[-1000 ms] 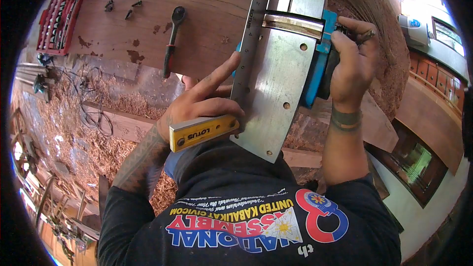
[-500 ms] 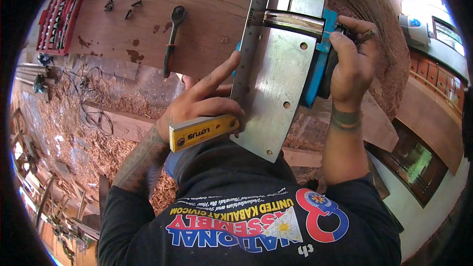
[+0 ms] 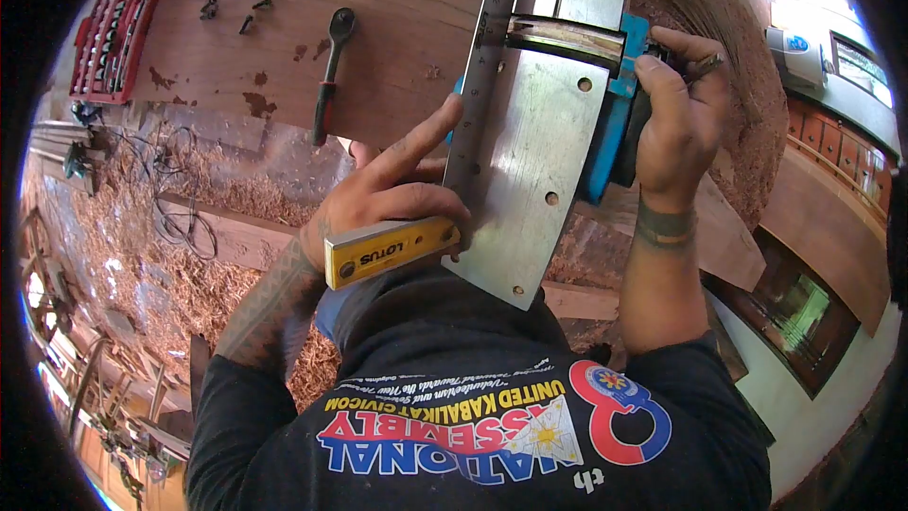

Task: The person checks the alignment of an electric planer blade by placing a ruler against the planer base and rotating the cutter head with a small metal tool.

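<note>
An electric planer (image 3: pixel 605 147) lies with its metal sole (image 3: pixel 530 161) facing up and its cutter drum (image 3: pixel 567 40) exposed across the gap. My left hand (image 3: pixel 378 194) is closed on a try square with a yellow LOTUS stock (image 3: pixel 392 251). The square's steel blade (image 3: pixel 482 85) stands on edge along the sole's left side and crosses the drum's end; my index finger is stretched along it. My right hand (image 3: pixel 676 123) grips the planer's blue side beside the drum, thumb at the housing edge. A small dark part shows by its fingertips, and I cannot make it out.
A ratchet wrench (image 3: pixel 331 76) and several small bolts (image 3: pixel 251 16) lie on a wide wooden board (image 3: pixel 397 28). At its far left is a red socket case (image 3: pixel 118 24). Wood shavings (image 3: pixel 246 303) and a dark cable (image 3: pixel 180 208) cover the ground.
Almost nothing differs. My right hand and the planer's blue side sit very slightly farther right; the try square stays against the sole.
</note>
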Tool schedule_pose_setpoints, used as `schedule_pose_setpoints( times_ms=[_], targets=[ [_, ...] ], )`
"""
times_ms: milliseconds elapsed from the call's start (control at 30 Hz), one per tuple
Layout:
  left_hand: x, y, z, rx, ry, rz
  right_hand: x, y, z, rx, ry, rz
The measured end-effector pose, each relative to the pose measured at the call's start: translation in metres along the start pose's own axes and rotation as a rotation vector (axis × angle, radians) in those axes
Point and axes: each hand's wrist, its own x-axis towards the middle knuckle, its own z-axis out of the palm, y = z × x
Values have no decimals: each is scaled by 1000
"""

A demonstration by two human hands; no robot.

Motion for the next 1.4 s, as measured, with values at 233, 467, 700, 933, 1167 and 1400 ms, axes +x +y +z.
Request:
schedule_pose_setpoints(
  times_ms=[233,467,700,933,1167,1400],
  targets=[
    [4,0,0,-27,4,47,0,-2,-1,19,-7,34],
    [4,1,-1,5,2,33,0,1,-2,-15,-8,-3],
    [1,-2,0,-20,3,-1,0,1,-1,48,-9,28],
    [7,0,-2,-70,0,51,0,-1,0,33,1,27],
    [9,-2,-3,-54,-14,67,0,1,-1,14,-7,5],
    [10,0,-4,-56,-6,58,1,-1,-1,28,-2,34]
  ],
)
